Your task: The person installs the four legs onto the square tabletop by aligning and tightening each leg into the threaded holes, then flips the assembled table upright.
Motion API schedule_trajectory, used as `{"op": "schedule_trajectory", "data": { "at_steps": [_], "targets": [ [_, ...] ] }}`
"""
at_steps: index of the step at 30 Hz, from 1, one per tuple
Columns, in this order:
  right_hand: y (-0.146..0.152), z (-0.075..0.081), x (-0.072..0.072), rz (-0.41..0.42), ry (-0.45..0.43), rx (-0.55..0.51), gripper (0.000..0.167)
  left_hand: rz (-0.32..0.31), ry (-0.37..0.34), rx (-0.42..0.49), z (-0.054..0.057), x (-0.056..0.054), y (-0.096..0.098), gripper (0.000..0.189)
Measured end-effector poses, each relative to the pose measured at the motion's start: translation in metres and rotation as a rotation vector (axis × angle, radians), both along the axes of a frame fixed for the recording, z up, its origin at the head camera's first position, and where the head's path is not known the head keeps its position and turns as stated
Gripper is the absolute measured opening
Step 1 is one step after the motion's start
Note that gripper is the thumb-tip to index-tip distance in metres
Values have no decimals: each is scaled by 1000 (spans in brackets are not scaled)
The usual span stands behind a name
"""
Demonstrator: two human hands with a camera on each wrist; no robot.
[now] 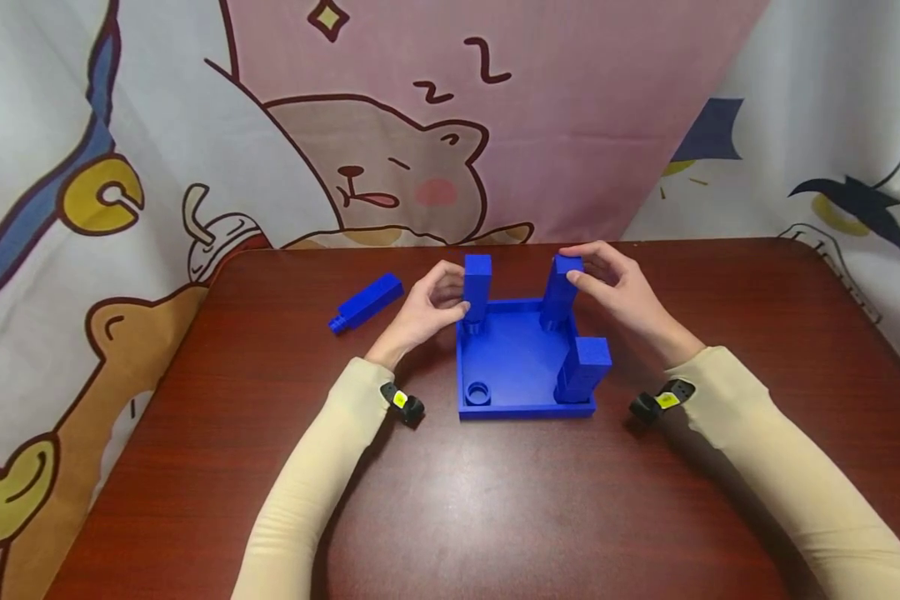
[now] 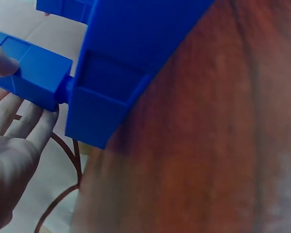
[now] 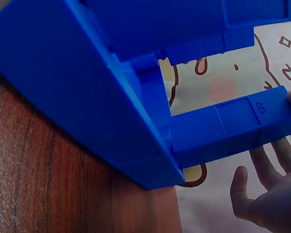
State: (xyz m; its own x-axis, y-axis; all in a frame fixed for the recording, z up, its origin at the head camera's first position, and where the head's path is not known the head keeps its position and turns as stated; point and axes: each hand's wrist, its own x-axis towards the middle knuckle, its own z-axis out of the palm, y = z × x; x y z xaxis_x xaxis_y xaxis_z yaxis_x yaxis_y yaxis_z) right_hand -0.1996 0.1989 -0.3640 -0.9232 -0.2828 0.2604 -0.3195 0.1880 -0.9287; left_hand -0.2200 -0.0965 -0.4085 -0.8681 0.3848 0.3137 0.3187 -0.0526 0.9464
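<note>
A square blue tray-like base (image 1: 516, 358) with a raised rim lies on the table. At its back left corner stands a square blue post (image 1: 477, 279), held between the thumb and fingers of my left hand (image 1: 429, 307). The left wrist view shows a narrow neck (image 2: 64, 90) between that post and the base. My right hand (image 1: 622, 287) pinches the top of the back right post (image 1: 562, 287), which leans slightly. A third post (image 1: 587, 367) stands untouched at the front right corner. The front left corner has a round socket ring (image 1: 478, 387) with no post.
A loose blue post (image 1: 371, 300) with a stepped peg end lies on the table left of the base. Behind the dark red wooden table (image 1: 465, 517) hangs a cartoon-printed curtain (image 1: 570, 100). Each wrist wears a black strap device (image 1: 403, 402).
</note>
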Motion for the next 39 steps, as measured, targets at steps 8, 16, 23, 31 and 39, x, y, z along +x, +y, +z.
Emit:
{"op": "schedule_trajectory", "data": {
  "at_steps": [8,16,23,31,39],
  "targets": [
    [1,-4,-1,14,31,-45,33,-4,24,-91,28,19,-3,38],
    [2,-2,-2,16,55,-4,34,73,78,-105,52,25,-2,46],
    [2,-2,-3,20,48,-26,33,207,122,-68,50,18,8,45],
    [0,1,-1,25,35,-64,33,309,73,-42,50,21,17,35],
    [0,1,-1,22,15,-36,36,276,65,-14,49,19,19,26]
  ]
}}
